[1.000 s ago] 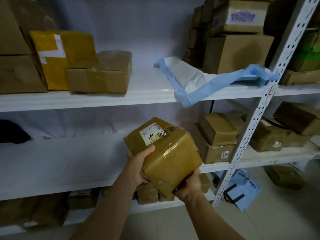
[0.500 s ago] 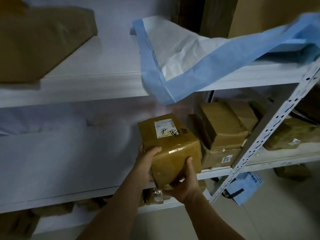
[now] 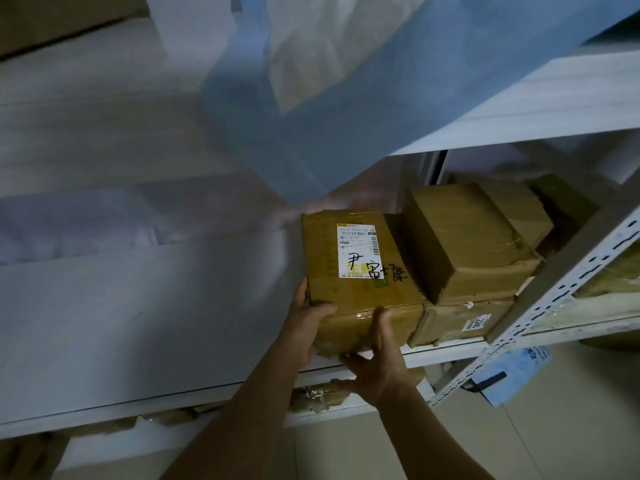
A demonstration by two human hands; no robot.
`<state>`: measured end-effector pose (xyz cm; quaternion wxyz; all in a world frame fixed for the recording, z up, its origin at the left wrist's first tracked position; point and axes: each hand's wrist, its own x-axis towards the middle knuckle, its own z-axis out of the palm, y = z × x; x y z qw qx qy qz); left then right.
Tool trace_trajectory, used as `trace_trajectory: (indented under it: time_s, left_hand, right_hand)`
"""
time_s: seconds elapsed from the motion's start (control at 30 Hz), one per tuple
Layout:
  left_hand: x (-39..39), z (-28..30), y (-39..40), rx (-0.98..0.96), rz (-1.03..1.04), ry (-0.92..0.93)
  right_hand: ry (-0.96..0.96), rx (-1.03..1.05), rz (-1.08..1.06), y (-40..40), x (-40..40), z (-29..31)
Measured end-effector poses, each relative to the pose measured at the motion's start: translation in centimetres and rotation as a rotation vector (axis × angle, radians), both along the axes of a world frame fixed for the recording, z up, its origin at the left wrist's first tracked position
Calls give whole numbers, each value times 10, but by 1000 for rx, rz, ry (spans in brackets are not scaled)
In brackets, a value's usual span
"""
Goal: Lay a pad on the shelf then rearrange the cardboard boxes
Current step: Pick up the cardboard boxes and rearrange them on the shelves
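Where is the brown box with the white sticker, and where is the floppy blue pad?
brown cardboard box with white label (image 3: 360, 271): head view, top face.
blue and white pad (image 3: 304, 98): head view, hanging blue border.

The box (image 3: 360, 271) is plain brown cardboard wrapped in glossy clear tape, with a smooth white paper label (image 3: 358, 251) stuck on top. The shelf (image 3: 450, 348) looks like painted white metal, pretty matt, and so does the perforated upright (image 3: 554, 299). That pad (image 3: 346, 109) hanging down is soft papery stuff, white middle with a thin blue plastic-looking border.
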<state>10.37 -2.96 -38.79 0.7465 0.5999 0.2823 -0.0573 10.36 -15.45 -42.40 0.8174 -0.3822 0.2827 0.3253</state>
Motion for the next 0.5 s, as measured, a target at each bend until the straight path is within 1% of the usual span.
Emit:
trace_trajectory:
  time_s: [0.2,0.3,0.4,0.5]
  left_hand:
    - [2,3,2,21,-46,28]
    - [1,-1,0,35,-55,53]
    - [-1,-1,0,72,-71,40]
    - [-11,9,-1,170,-86,45]
  right_hand:
    - [37,-203,-79,-7,22,1]
    - [49,-291,-73,-1,22,3]
    - [66,-320,-33,-3,21,10]
    - [14,-294,-5,-7,14,25]
